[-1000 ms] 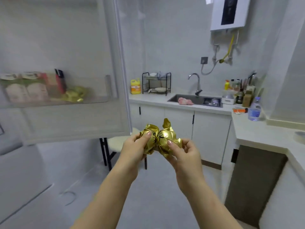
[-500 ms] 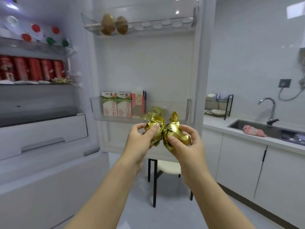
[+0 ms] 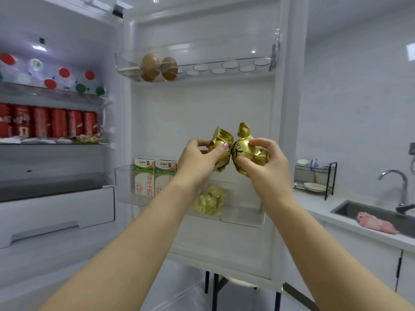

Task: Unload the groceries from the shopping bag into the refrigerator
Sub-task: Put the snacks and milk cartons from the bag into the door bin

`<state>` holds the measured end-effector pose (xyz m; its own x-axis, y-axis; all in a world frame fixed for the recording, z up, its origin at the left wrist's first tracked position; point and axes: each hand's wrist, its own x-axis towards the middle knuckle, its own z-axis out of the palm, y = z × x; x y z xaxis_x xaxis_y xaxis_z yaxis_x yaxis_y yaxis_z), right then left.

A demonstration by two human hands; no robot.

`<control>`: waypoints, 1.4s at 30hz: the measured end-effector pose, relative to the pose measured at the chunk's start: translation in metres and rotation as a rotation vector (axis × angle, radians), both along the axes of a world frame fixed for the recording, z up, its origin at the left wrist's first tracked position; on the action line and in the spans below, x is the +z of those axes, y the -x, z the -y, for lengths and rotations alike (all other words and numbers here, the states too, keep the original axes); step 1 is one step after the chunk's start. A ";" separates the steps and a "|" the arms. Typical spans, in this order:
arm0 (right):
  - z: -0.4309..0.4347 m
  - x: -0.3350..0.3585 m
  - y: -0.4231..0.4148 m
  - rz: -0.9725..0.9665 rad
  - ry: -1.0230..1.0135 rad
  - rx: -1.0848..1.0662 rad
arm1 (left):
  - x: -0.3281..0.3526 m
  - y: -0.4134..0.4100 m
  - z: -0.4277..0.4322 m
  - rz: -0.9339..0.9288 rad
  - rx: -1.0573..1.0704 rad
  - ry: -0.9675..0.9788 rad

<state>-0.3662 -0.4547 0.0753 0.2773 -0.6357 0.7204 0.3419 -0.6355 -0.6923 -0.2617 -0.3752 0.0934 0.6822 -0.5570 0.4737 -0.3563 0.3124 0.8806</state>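
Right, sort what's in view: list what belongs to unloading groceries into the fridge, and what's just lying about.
Job in hand:
left hand holding the left gold foil packet
right hand holding the right gold foil packet
third gold foil packet lying in the lower door bin

Lying about:
milk cartons
eggs
red cans
pink cloth in the sink
dish rack
tap

We see a steel sink (image 3: 359,211) sunk in a white counter (image 3: 311,204), its curved faucet (image 3: 400,187) at the back. A pink cloth (image 3: 375,225) lies at the sink's near rim. Left of the sink stands a black dish rack (image 3: 314,178). Below the sink are white cabinets (image 3: 363,263), and behind it a pale tiled wall (image 3: 359,97).
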 end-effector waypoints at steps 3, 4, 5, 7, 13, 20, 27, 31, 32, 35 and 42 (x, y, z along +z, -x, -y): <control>0.021 0.009 -0.004 -0.101 0.100 -0.105 | 0.006 -0.007 0.019 0.068 0.036 -0.055; 0.027 0.011 -0.004 -0.141 0.130 -0.132 | 0.006 -0.009 0.024 0.092 0.040 -0.084; 0.032 0.013 -0.003 -0.183 0.159 -0.153 | 0.007 -0.011 0.028 0.121 0.044 -0.122; 0.042 0.013 -0.003 -0.275 0.207 -0.187 | 0.005 -0.014 0.034 0.188 0.058 -0.211; 0.060 0.013 -0.010 -0.491 0.284 -0.239 | 0.003 -0.019 0.047 0.352 0.098 -0.416; 0.066 0.011 -0.011 -0.716 0.346 -0.242 | -0.004 -0.032 0.055 0.553 0.068 -0.670; 0.065 0.022 -0.015 -0.969 0.442 -0.237 | 0.005 -0.040 0.066 0.628 -0.049 -0.879; 0.060 0.032 -0.020 -1.173 0.475 -0.233 | 0.011 -0.045 0.068 0.561 -0.156 -1.034; 0.059 0.034 -0.021 -1.228 0.476 -0.231 | 0.013 -0.045 0.069 0.563 -0.165 -1.070; 0.056 0.041 -0.026 -1.391 0.484 -0.236 | 0.013 -0.048 0.073 0.546 -0.187 -1.095; 0.055 0.044 -0.036 -1.580 0.496 -0.211 | 0.011 -0.049 0.080 0.525 -0.193 -1.134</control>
